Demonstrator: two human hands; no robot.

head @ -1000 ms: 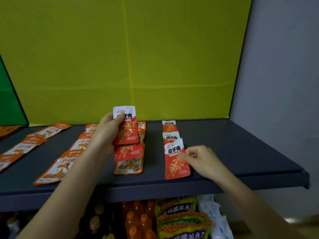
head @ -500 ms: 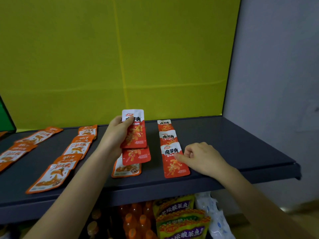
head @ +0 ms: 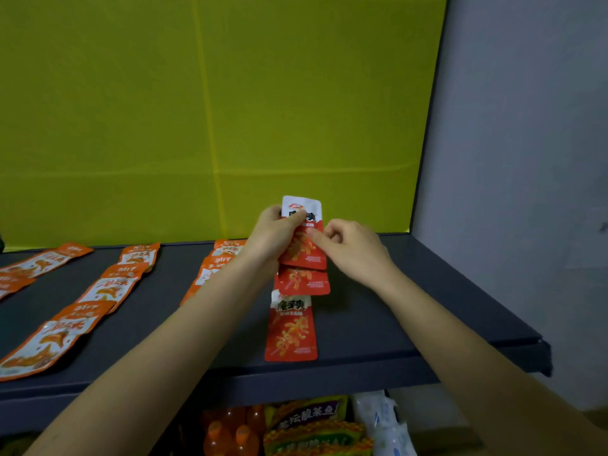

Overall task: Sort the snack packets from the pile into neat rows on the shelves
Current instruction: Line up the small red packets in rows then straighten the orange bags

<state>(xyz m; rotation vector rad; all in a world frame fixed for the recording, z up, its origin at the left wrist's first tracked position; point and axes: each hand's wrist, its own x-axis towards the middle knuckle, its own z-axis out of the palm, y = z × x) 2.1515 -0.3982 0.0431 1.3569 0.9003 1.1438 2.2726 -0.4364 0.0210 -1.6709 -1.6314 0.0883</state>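
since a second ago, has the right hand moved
Yes. The right hand left the front red packet on the shelf and went back to the held packet in the left hand.

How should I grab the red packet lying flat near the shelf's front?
Pinch the flat red foil packet by its bottom edge, coming from the front of the dark grey shelf. It lies flat, and that thin edge is nearest the lip and free.
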